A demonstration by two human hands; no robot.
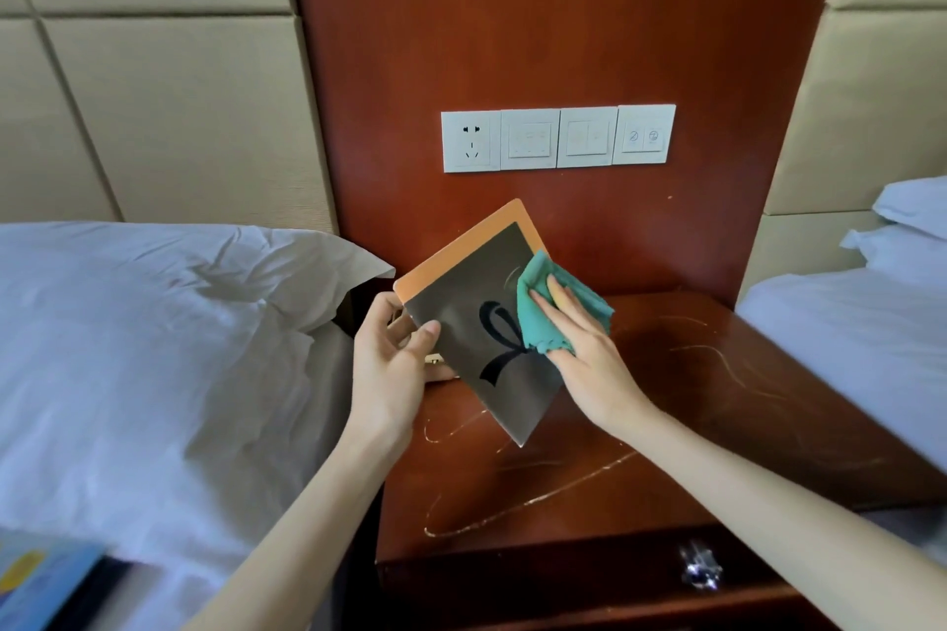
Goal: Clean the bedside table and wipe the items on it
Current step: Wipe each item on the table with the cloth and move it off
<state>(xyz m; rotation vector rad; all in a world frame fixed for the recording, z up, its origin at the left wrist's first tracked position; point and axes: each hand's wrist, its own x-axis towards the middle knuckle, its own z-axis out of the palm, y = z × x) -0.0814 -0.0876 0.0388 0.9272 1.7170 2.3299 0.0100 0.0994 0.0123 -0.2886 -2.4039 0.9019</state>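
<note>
A person stands at a dark red wooden bedside table set between two white beds, one to the left and one to the right. They hold a thin, flat card in the air above the table's back left corner. It is turned like a diamond with one corner pointing down at the tabletop. The card is grey-brown with an orange border along two edges and a black ribbon drawn on its face.

The left hand pinches the card at its left edge, with the thumb on the front face and the fingers curled behind. The right hand presses a teal cloth against the card's upper right part. Its fingers are straight and close together on the cloth, and the thumb is hidden by the fabric.

The card looks light and fairly stiff, with a smooth face that could slip or bend under a hard rub. An edge pinch backed by fingers behind the face seems the sound way to hold it. The cloth is soft and bunches easily.

The tabletop shows pale curved scratches. A small object lies partly hidden under the left hand, and I cannot tell what it is. A row of white wall switches sits on the panel above the table's back edge, and a shiny drawer handle is below the front edge.
</note>
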